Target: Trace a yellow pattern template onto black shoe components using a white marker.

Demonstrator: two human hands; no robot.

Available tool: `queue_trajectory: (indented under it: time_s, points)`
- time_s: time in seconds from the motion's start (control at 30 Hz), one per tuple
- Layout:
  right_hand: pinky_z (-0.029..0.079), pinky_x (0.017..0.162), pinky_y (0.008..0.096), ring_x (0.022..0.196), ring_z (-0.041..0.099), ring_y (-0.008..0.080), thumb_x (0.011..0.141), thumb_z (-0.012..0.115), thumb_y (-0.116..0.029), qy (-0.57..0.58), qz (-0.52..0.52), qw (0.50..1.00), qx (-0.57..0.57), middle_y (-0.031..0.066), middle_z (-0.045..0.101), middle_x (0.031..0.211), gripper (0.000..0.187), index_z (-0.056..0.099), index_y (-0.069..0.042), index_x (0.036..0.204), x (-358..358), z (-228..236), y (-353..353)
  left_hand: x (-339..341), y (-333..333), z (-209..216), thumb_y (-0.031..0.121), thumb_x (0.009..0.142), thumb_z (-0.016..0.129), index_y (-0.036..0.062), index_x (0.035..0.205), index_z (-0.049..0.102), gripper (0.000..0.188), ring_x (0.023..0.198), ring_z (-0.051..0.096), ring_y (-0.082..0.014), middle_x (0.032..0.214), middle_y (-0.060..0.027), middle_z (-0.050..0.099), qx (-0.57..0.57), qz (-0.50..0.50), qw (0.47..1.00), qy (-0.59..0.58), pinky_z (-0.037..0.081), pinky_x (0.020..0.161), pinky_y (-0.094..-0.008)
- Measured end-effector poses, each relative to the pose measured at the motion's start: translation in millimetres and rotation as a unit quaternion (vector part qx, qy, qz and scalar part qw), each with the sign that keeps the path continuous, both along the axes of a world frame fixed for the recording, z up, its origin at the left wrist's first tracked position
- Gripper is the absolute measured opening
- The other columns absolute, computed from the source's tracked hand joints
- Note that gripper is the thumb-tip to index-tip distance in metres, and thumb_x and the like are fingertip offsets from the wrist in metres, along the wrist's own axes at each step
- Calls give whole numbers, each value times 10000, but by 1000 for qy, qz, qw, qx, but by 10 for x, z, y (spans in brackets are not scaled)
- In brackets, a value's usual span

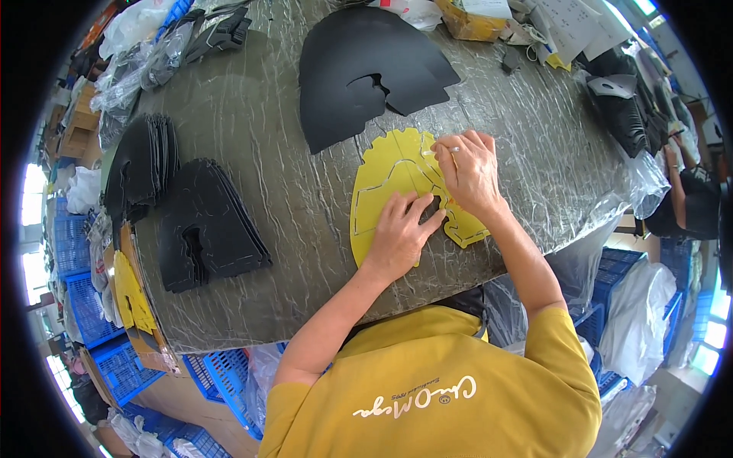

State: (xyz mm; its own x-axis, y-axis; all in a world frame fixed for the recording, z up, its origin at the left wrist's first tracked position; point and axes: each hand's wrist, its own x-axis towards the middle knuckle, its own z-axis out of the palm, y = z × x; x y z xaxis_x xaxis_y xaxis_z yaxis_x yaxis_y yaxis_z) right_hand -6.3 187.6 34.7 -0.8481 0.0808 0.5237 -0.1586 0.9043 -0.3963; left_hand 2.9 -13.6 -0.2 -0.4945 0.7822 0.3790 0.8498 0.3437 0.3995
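A yellow template with a scalloped far edge and slotted outlines lies flat on the table before me. My left hand rests on it with fingers spread, close to a dark opening in the template. In a pinch, my right hand holds a slim pen over the template's right edge; its tip is hidden by the fingers. Beyond the template lies a curved black sheet piece with a notched near edge. Whether a black piece lies under the template, I cannot tell.
Two stacks of black cut pieces, a nearer one and a farther one, sit at left. Another yellow template leans off the left edge. Papers, a yellow box and black shoe-like parts line the far side. Blue crates stand below.
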Motion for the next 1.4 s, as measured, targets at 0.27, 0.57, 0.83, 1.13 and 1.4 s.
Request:
queue_trajectory:
  time_s: [0.27,0.57,0.83,1.13,1.4]
  points:
    - [425,914,425,866,646,231,951,656,-129,15,-18,1000,-21,23,713,843,73,708,-83,926,-19,-25,29,4,4,22,50,838,627,129,1188,744,377,1203,547,-313,1307,-118,597,0,-2,1000,-2,416,1120,-494]
    - [420,911,419,836,632,236,935,655,-109,0,5,1000,-8,19,696,822,54,686,-94,892,85,20,33,2,-1,32,51,843,626,124,1184,743,368,1186,557,-321,1305,-118,601,0,1,1000,0,426,1106,-484]
    - [422,868,416,818,632,238,920,661,-80,11,13,1000,-4,17,683,800,30,656,-100,898,203,46,79,-6,17,66,43,841,633,127,1173,742,359,1164,568,-325,1291,-115,609,3,1,1000,1,448,1073,-478]
    - [429,877,409,803,635,233,918,668,-75,-4,8,1000,-1,16,689,804,30,654,-99,907,431,51,149,-1,19,74,-45,767,662,162,1189,751,478,1169,572,-301,1277,-65,622,5,11,1000,14,497,959,-436]
    - [432,868,401,779,627,232,912,678,-73,30,20,999,-7,15,679,793,25,666,-94,912,324,23,122,-1,36,99,-53,768,665,166,1184,749,478,1188,565,-294,1271,-60,623,-5,11,1000,13,488,971,-439]
